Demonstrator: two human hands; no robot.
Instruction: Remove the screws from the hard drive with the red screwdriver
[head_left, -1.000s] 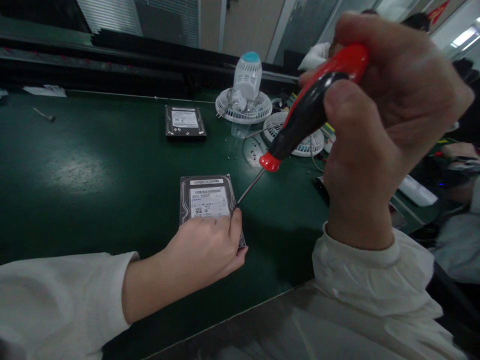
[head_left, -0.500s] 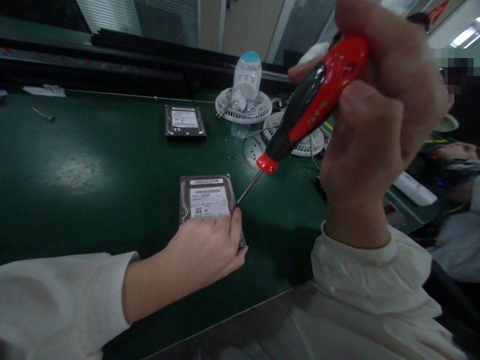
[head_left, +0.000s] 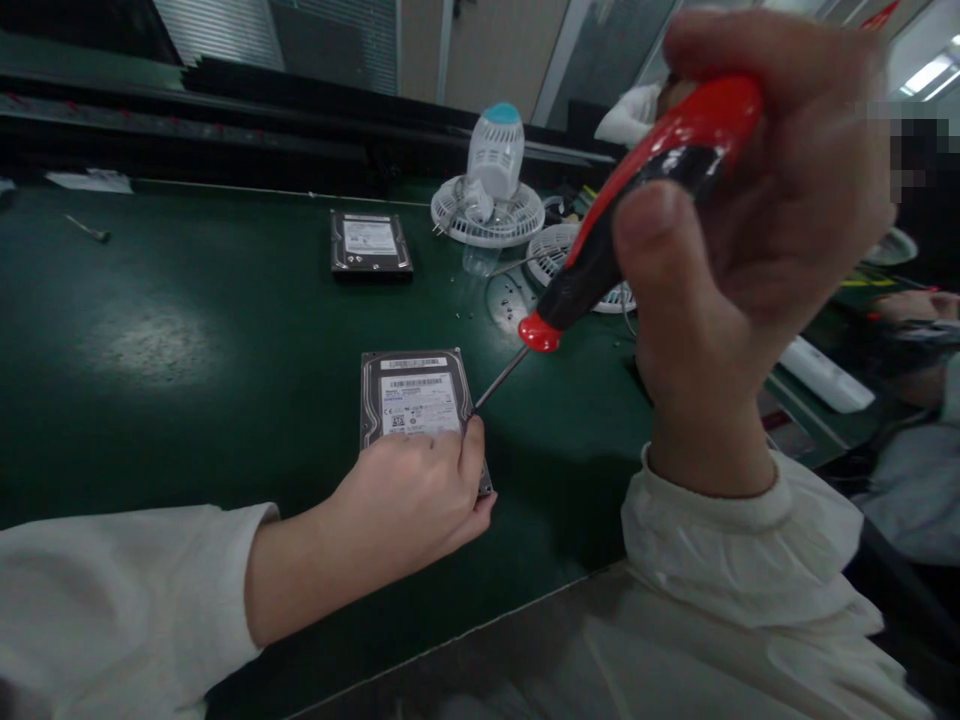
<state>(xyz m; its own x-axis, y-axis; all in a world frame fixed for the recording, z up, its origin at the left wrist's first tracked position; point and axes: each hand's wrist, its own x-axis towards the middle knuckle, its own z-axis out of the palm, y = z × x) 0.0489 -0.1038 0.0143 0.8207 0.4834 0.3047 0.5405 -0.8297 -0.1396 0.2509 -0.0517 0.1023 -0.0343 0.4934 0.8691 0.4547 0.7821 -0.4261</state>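
- A hard drive (head_left: 420, 390), label side up, lies on a green table (head_left: 187, 440), just left of the middle of the view and well inside the table's near edge.
- The person's left hand (head_left: 412, 490) rests palm down across the drive's near half, fingers bent around its right side.
- The right hand (head_left: 750, 220), raised close to the camera, is closed around the red and black handle of a screwdriver (head_left: 574, 290). The shaft slants down to the drive's right edge, its tip beside the left index finger.
- A broad stretch of tabletop runs left of the drive; a narrower strip separates it from another hard drive (head_left: 369, 242) farther back.
- Beyond the screwdriver, to the right, room is tighter: a shiny round dish (head_left: 496, 300) bears small dark bits, and near it are a white grille (head_left: 442, 218) and a white, blue-topped object (head_left: 495, 160).
- The table's near edge slants up rightward, between the two sleeves.
- The left hand covers the drive's near part and hides some of its own fingertips; how firmly they press, one cannot tell.
- The screwdriver's very tip is too small to make out.
- The right hand is blurred and partly covers a second grille (head_left: 551, 245).
- At the right border, another person's hand (head_left: 911, 305) is dim.
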